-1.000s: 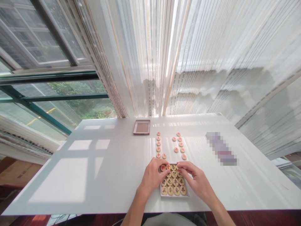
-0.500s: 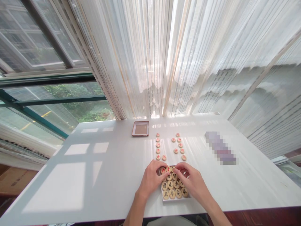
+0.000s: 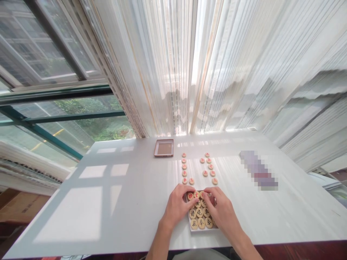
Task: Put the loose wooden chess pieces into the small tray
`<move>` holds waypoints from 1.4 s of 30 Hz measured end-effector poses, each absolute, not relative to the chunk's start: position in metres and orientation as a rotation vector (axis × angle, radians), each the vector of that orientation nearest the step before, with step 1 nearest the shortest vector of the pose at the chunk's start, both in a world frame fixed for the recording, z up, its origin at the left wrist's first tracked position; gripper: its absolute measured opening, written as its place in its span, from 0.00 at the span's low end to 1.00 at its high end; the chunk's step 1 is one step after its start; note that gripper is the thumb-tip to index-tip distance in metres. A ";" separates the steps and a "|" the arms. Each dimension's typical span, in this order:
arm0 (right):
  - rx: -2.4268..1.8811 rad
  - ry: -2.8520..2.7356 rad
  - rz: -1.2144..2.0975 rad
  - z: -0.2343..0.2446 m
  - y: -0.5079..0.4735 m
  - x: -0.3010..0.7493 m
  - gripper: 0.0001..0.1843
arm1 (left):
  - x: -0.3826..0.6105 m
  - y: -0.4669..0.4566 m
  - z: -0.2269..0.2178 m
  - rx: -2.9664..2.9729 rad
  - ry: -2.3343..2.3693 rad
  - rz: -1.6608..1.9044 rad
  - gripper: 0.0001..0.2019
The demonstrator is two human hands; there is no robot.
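Note:
A shallow white tray (image 3: 193,229) near the table's front edge holds several round wooden Chinese chess pieces (image 3: 199,213) marked in black and red. My left hand (image 3: 177,206) rests at the tray's left side, its fingertips curled on the red-marked pieces (image 3: 191,196) in the top row. My right hand (image 3: 221,210) lies over the tray's right part, fingers pinched around a piece near the top middle; that piece is mostly hidden. Beyond the tray, several red-marked pieces (image 3: 184,167) lie in two loose columns on the white table (image 3: 130,202).
A small brown tray-like lid (image 3: 164,148) sits at the table's far side. A blurred-out object (image 3: 258,169) lies to the right. Sheer curtains (image 3: 206,65) and a window (image 3: 54,72) stand behind the table. The table's front edge is just under my wrists.
My right hand has slid left and down over the tray, covering more of its right column. My left hand has barely moved. The view has shifted slightly.

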State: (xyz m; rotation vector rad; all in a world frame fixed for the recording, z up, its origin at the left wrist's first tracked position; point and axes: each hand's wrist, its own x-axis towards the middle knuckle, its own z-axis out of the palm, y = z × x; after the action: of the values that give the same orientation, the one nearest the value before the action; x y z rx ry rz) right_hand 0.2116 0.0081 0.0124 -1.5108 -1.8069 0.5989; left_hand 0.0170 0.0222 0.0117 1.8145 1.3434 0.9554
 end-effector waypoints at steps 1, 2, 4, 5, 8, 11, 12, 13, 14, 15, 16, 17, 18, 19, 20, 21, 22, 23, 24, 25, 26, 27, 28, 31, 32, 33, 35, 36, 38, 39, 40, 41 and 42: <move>-1.483 -1.809 0.619 0.013 0.007 0.213 0.10 | 0.016 0.022 0.013 1.805 1.334 0.951 0.12; -1.453 -1.813 0.636 0.013 0.005 0.215 0.10 | 0.015 0.021 0.014 1.798 1.318 0.946 0.14; -1.408 -1.821 0.639 0.012 0.001 0.219 0.10 | 0.012 0.018 0.016 1.799 1.276 0.934 0.16; -1.396 -1.819 0.621 0.011 -0.001 0.221 0.10 | 0.011 0.017 0.016 1.808 1.257 0.930 0.17; -1.390 -1.809 0.536 0.005 -0.006 0.227 0.09 | 0.008 0.013 0.015 1.836 1.230 0.944 0.16; -1.379 -1.818 0.483 0.001 -0.008 0.231 0.08 | 0.009 0.012 0.013 1.844 1.238 0.972 0.15; -1.373 -1.827 0.473 0.000 -0.007 0.231 0.07 | 0.010 0.012 0.013 1.847 1.241 0.977 0.15; -1.367 -1.839 0.466 0.000 -0.006 0.230 0.07 | 0.011 0.013 0.013 1.851 1.243 0.980 0.15; -1.361 -1.853 0.463 0.001 -0.005 0.230 0.07 | 0.012 0.013 0.013 1.853 1.246 0.984 0.15; -1.354 -1.865 0.460 0.002 -0.004 0.229 0.06 | 0.012 0.014 0.013 1.855 1.250 0.987 0.15; -1.346 -1.876 0.459 0.003 -0.003 0.228 0.06 | 0.013 0.014 0.013 1.858 1.255 0.989 0.15; -1.339 -1.886 0.456 0.004 -0.001 0.227 0.06 | 0.013 0.014 0.013 1.861 1.261 0.992 0.15; -1.333 -1.893 0.452 0.004 0.000 0.226 0.06 | 0.013 0.013 0.014 1.863 1.266 0.996 0.15; -1.330 -1.898 0.448 0.004 0.000 0.225 0.05 | 0.014 0.013 0.014 1.864 1.269 1.001 0.15; -1.330 -1.901 0.443 0.004 0.001 0.225 0.05 | 0.014 0.013 0.014 1.863 1.272 1.007 0.15; -1.333 -1.903 0.439 0.004 0.001 0.224 0.05 | 0.014 0.013 0.014 1.860 1.272 1.011 0.14; -1.338 -1.904 0.437 0.004 0.001 0.223 0.05 | 0.014 0.012 0.014 1.854 1.271 1.015 0.14; -1.347 -1.906 0.432 0.003 0.001 0.223 0.05 | 0.014 0.012 0.014 1.847 1.271 1.016 0.14; -1.358 -1.909 0.425 0.002 0.001 0.222 0.05 | 0.014 0.012 0.014 1.841 1.271 1.015 0.14; -1.371 -1.914 0.413 0.002 0.000 0.221 0.05 | 0.014 0.012 0.014 1.837 1.273 1.015 0.14; -1.387 -1.919 0.398 0.001 0.000 0.221 0.04 | 0.014 0.012 0.014 1.834 1.277 1.015 0.13; -1.403 -1.924 0.382 0.001 0.000 0.220 0.04 | 0.014 0.012 0.014 1.832 1.284 1.015 0.13; -1.417 -1.929 0.367 0.001 0.000 0.219 0.04 | 0.014 0.012 0.014 1.831 1.290 1.012 0.13; -1.435 -1.948 0.354 0.003 0.001 0.217 0.03 | 0.014 0.011 0.013 1.833 1.298 1.007 0.12; -1.436 -1.953 0.355 0.003 0.001 0.216 0.03 | 0.014 0.012 0.013 1.834 1.297 1.005 0.12; -1.435 -1.954 0.354 0.004 0.002 0.216 0.03 | 0.014 0.012 0.013 1.834 1.295 1.004 0.12; -1.432 -1.951 0.344 0.005 0.002 0.215 0.03 | 0.014 0.012 0.013 1.831 1.295 1.003 0.11; -1.430 -1.947 0.337 0.005 0.002 0.215 0.03 | 0.014 0.012 0.013 1.828 1.296 1.004 0.11; -1.427 -1.943 0.330 0.005 0.001 0.214 0.03 | 0.015 0.012 0.013 1.824 1.298 1.009 0.10; -1.426 -1.943 0.330 0.004 0.001 0.214 0.03 | 0.015 0.013 0.013 1.821 1.297 1.012 0.10; -1.428 -1.941 0.330 0.004 0.001 0.213 0.03 | 0.015 0.013 0.013 1.818 1.295 1.014 0.10; -1.430 -1.937 0.329 0.003 0.001 0.213 0.03 | 0.015 0.013 0.012 1.814 1.293 1.015 0.10; -1.433 -1.931 0.326 0.002 0.001 0.212 0.03 | 0.014 0.013 0.012 1.808 1.293 1.015 0.10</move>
State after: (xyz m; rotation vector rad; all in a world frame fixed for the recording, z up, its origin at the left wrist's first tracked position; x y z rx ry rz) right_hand 0.2118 0.0009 0.0021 -1.4328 -1.9305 0.3256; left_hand 0.0145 0.0127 0.0118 1.8076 1.2930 1.0155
